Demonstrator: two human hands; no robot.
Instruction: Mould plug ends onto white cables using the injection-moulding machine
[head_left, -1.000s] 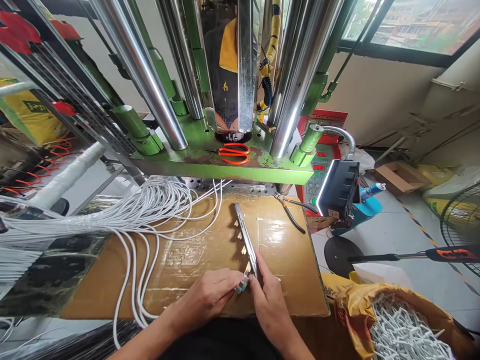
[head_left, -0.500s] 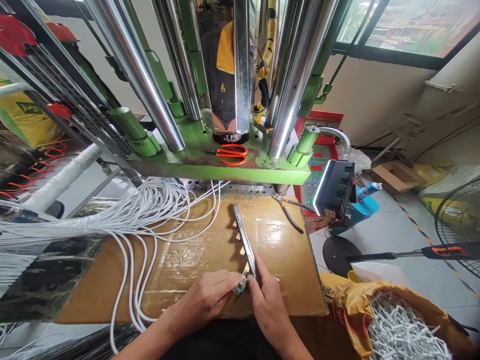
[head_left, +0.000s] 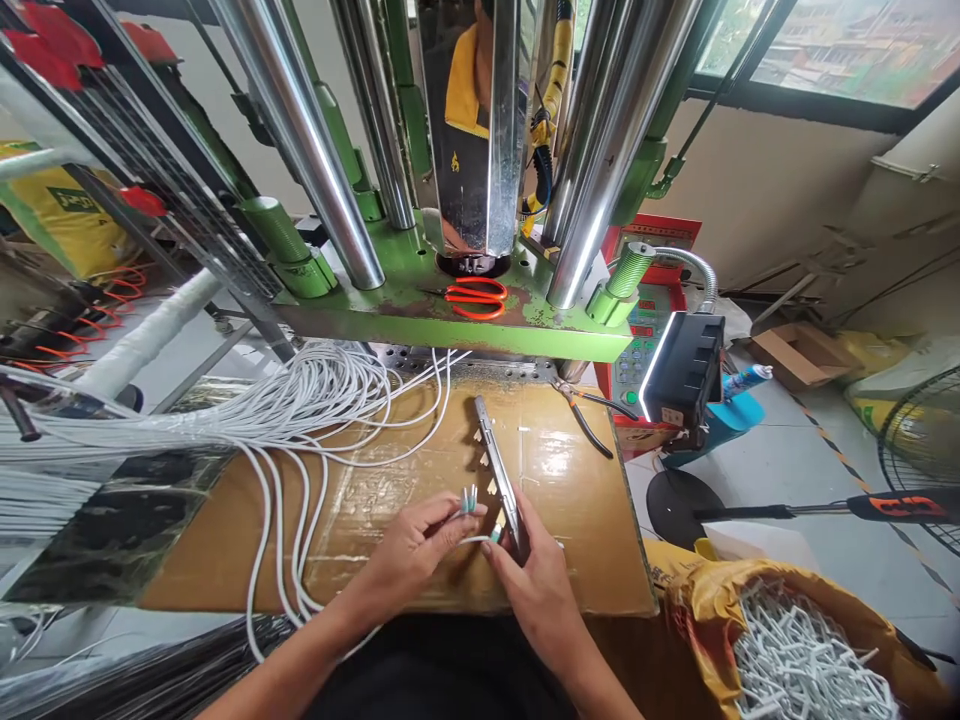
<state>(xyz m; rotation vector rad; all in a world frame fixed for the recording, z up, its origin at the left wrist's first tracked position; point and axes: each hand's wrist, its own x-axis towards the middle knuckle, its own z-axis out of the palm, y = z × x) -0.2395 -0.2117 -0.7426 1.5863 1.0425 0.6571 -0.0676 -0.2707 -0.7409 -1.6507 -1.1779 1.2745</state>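
My left hand [head_left: 409, 552] pinches a white cable end [head_left: 469, 500] with teal wire tips that stick up above my fingers. My right hand [head_left: 531, 580] rests on the near end of a long metal bar [head_left: 497, 475] lined with small tan connector pieces. Its fingertips pinch a second white cable end at the bar's near end. Both hands sit over the taped cardboard work surface [head_left: 375, 520]. A thick bundle of white cables [head_left: 300, 400] fans in from the left, and a few loop down past my left forearm.
A green press with chrome columns [head_left: 457, 310] stands behind, with orange scissors [head_left: 474, 297] on its base. Pliers [head_left: 581, 410] lie at the cardboard's far right. A black lamp [head_left: 686, 370] and a red control panel are at the right. A yellow sack of white pieces [head_left: 810, 660] is at the lower right.
My left hand has pulled away from the bar to the left and lifted a cable end, so its teal tips now point up. The view shifted slightly.
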